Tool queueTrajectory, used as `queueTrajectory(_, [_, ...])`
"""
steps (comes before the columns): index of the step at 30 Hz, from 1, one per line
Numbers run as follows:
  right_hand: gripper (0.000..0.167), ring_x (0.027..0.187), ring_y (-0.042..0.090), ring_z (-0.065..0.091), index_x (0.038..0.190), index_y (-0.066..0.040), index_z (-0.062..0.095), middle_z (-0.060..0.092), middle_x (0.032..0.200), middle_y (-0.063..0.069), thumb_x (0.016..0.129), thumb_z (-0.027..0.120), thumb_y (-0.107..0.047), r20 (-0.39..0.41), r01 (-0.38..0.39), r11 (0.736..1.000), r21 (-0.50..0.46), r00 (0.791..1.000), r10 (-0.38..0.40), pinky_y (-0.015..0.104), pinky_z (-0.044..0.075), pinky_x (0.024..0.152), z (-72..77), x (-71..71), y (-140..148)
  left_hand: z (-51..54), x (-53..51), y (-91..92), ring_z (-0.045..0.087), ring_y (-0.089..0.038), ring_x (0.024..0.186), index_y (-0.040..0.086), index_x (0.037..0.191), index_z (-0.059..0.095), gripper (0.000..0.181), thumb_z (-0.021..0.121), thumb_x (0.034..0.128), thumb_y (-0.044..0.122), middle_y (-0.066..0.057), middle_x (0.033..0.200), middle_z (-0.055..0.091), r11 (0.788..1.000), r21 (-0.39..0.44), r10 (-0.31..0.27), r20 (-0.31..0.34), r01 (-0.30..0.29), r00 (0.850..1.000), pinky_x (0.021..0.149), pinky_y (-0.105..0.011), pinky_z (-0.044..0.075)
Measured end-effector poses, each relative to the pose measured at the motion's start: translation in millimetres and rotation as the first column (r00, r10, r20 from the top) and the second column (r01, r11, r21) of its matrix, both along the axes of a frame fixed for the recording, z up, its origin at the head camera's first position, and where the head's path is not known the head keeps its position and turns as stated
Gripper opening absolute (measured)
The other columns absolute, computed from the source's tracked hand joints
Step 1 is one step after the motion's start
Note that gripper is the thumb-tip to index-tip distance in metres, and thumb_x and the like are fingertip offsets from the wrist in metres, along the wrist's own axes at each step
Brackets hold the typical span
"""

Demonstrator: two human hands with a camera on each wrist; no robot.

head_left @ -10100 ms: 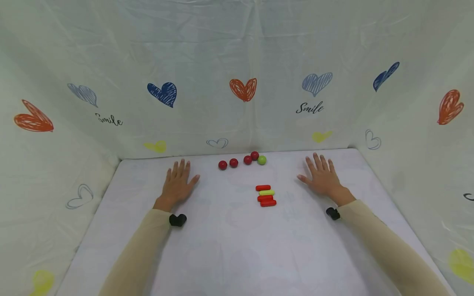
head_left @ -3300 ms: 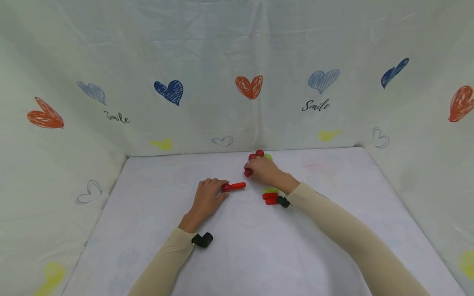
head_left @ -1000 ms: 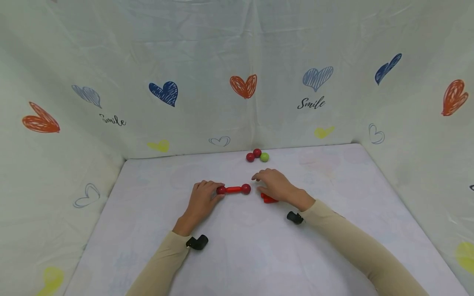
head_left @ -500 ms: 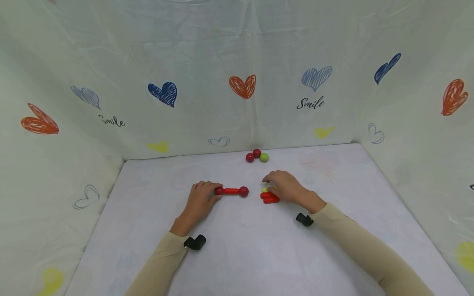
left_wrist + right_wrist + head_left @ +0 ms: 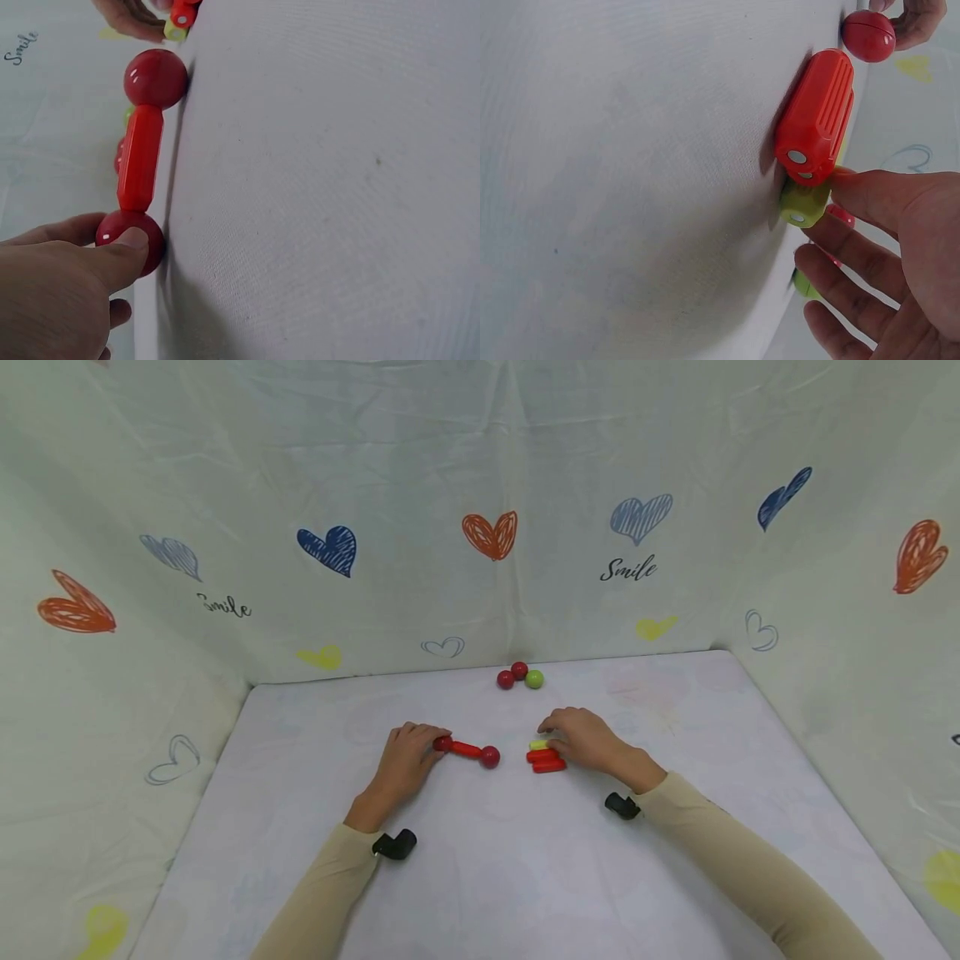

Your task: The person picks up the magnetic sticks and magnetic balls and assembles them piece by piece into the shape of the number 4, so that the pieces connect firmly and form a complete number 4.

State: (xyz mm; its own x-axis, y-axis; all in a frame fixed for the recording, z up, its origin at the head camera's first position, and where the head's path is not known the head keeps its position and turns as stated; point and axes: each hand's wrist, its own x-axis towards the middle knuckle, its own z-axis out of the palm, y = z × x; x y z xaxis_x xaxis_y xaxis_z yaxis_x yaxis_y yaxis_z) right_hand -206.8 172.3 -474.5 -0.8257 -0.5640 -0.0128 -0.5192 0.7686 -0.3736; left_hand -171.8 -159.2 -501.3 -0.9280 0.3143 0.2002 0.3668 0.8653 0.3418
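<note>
My left hand (image 5: 405, 762) pinches a red ball (image 5: 112, 225) between thumb and fingers. That ball joins one end of a red magnetic rod (image 5: 141, 161), whose other end bears a second red ball (image 5: 490, 757). The joined piece lies slanted on the table, its right end nearer me. Over to the right, my right hand (image 5: 588, 742) has thumb and index finger about a yellow-green rod (image 5: 805, 201), its other fingers spread loosely. Two red rods (image 5: 816, 112) lie side by side against that rod on its near side. Metal discs show in the rod ends.
At the table's back edge sit two red balls (image 5: 506, 679) and a green ball (image 5: 534, 679), close together. A white curtain (image 5: 405, 460) printed with hearts rises behind and beside the white table (image 5: 480, 877).
A second red ball has been joined to the rod, and my right hand has let it go and moved right to the remaining rods. The joined piece has turned slightly, right end toward me.
</note>
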Motion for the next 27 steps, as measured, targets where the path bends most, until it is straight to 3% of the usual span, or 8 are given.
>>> queueTrajectory(8, [0.023,0.102,0.024,0.07,0.119,-0.006,0.078,0.076,0.111,0.007,0.096,0.077,-0.007,0.023,-0.011,1.0,0.002,1.0,0.011,0.045,0.058,0.096,-1.5,-2.2,1,2.3,-4.6,3.1,0.062,-0.028,0.117,0.011,0.13,0.073,0.038,0.078,0.094,0.001,-0.005,0.129,0.074,0.999,0.036,-0.014,0.003,0.014,1.0,0.101,-0.048,0.047])
queueTrajectory(15, [0.021,0.1,0.023,0.07,0.117,-0.006,0.08,0.076,0.109,0.006,0.095,0.078,-0.006,0.038,-0.014,1.0,0.008,0.999,0.014,0.042,0.059,0.093,-2.6,-3.9,1,1.0,-13.1,9.2,0.061,-0.029,0.124,0.011,0.134,0.071,0.04,0.072,0.0965,-0.004,-0.008,0.139,0.07,0.998,0.063,-0.014,0.051,0.011,0.999,0.106,-0.047,0.047])
queueTrajectory(19, [0.022,0.101,0.023,0.07,0.117,-0.006,0.079,0.076,0.109,0.006,0.095,0.078,-0.005,0.041,-0.016,1.0,0.005,0.999,0.016,0.042,0.058,0.094,-3.0,-4.3,0,1.0,-15.7,15.6,0.06,-0.033,0.127,0.012,0.131,0.073,0.039,0.071,0.0964,-0.006,-0.011,0.142,0.067,0.998,0.06,-0.007,0.032,0.005,0.999,0.106,-0.049,0.048])
queueTrajectory(27, [0.024,0.101,0.023,0.07,0.119,-0.005,0.079,0.076,0.11,0.006,0.094,0.079,-0.005,0.024,-0.013,1.0,0.024,1.0,0.013,0.041,0.059,0.094,-5.6,-7.4,0,4.0,0.3,41.4,0.059,-0.032,0.116,0.012,0.128,0.075,0.032,0.078,0.0956,0.01,-0.01,0.126,0.067,0.995,0.091,0.035,-0.066,-0.028,0.997,0.102,-0.051,0.048])
